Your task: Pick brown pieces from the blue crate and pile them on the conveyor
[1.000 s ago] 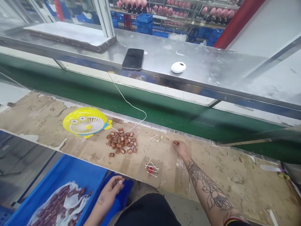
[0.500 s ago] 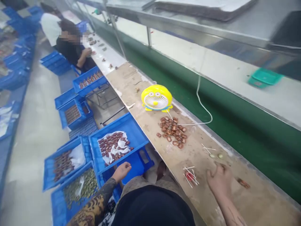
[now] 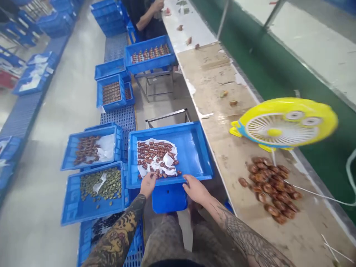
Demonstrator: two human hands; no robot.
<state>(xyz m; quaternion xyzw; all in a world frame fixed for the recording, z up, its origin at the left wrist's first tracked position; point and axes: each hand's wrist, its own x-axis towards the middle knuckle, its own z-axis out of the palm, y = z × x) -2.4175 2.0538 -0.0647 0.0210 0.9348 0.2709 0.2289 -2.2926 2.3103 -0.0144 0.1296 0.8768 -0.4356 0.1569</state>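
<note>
A blue tray [image 3: 194,155] stands in front of my knees, beside the workbench [image 3: 222,81]. It holds brown glossy pieces [image 3: 155,150] on a white sheet [image 3: 167,160]. My left hand [image 3: 148,184] curls over the tray's near rim, fingertips by the brown pieces. My right hand [image 3: 196,189] grips the same rim near its right corner. A pile of the same brown pieces [image 3: 269,185] lies on the bench to my right, below a yellow toy-shaped fan [image 3: 283,124].
Left of the tray are more blue trays: one with brown pieces [image 3: 91,148], one with green pieces [image 3: 94,193], others farther back [image 3: 111,92]. A second person [image 3: 147,15] works at the bench ahead. A green conveyor [image 3: 278,63] runs along the bench. A white cable [image 3: 319,193] crosses the bench.
My view swung left and down. My right hand left the bench top and came to the tray's near rim; my left hand moved up to the same rim.
</note>
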